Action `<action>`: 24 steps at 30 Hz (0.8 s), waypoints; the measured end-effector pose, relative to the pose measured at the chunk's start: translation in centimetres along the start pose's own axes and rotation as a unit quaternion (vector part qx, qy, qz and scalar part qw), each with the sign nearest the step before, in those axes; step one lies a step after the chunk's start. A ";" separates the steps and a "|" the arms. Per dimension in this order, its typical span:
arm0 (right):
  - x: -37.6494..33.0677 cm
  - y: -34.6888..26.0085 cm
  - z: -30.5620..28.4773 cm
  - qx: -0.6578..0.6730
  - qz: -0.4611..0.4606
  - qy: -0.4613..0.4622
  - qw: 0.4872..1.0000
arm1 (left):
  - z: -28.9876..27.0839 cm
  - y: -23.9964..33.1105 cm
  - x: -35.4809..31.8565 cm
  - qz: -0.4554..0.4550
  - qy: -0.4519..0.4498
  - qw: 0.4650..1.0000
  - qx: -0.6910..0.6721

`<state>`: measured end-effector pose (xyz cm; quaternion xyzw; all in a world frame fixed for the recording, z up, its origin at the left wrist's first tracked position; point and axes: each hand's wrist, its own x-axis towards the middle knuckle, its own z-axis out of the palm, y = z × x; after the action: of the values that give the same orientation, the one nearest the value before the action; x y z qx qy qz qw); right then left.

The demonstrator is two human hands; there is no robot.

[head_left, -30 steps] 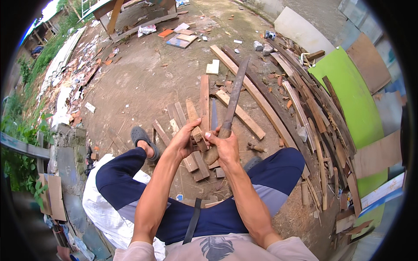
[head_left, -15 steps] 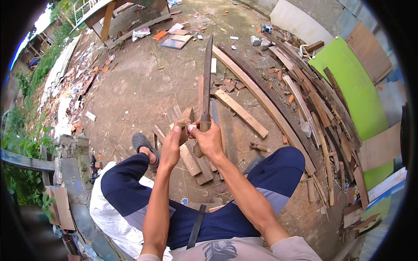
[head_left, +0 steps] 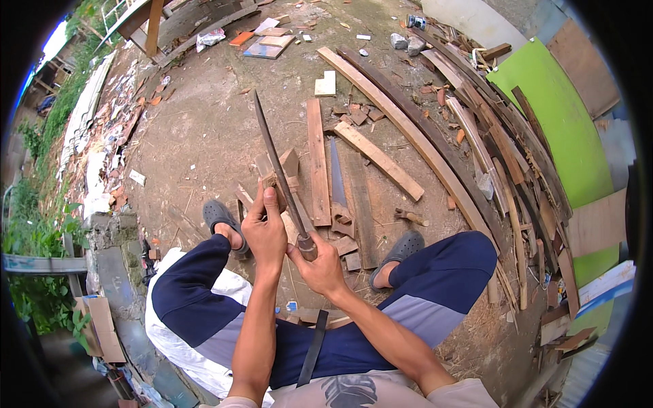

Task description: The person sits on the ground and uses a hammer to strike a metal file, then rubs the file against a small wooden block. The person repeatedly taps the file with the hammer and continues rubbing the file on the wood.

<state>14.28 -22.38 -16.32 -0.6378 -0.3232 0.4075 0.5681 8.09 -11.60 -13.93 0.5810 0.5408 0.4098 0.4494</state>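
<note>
My right hand (head_left: pixel 321 273) grips a machete by its wooden handle (head_left: pixel 307 247). The long, narrow dark blade (head_left: pixel 271 148) points away from me and slants to the left. In my left hand (head_left: pixel 265 228) is a small wooden block (head_left: pixel 290 163), held with the thumb up, and the blade crosses in front of it. Whether the blade touches the wood, I cannot tell. Beyond my hands, a handsaw (head_left: pixel 337 180) lies on the ground beside a reddish-brown board (head_left: pixel 317 163). A hammer (head_left: pixel 411 217) lies farther right, near my right shoe (head_left: pixel 405 249).
Long planks (head_left: pixel 408 129) curve along the right, next to a heap of scrap timber (head_left: pixel 503 156) and a green panel (head_left: pixel 554 122). A short pale plank (head_left: pixel 378 160) lies ahead. At the left are a low block wall (head_left: pixel 112 272) and scattered rubble (head_left: pixel 119 156).
The machete has swung from upright to a leftward slant, its tip now lower and farther left. My right hand has moved down, nearer me. My left hand has turned and shifted slightly left.
</note>
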 end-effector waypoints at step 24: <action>1.9 -2.8 -1.2 -0.045 -0.063 0.057 0.995 | -1.2 -1.3 1.4 -0.022 -0.040 0.998 -0.047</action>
<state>16.33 -20.90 -13.85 -0.6635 -0.3479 0.3184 0.5808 6.67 -10.07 -14.93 0.5635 0.5150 0.4012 0.5063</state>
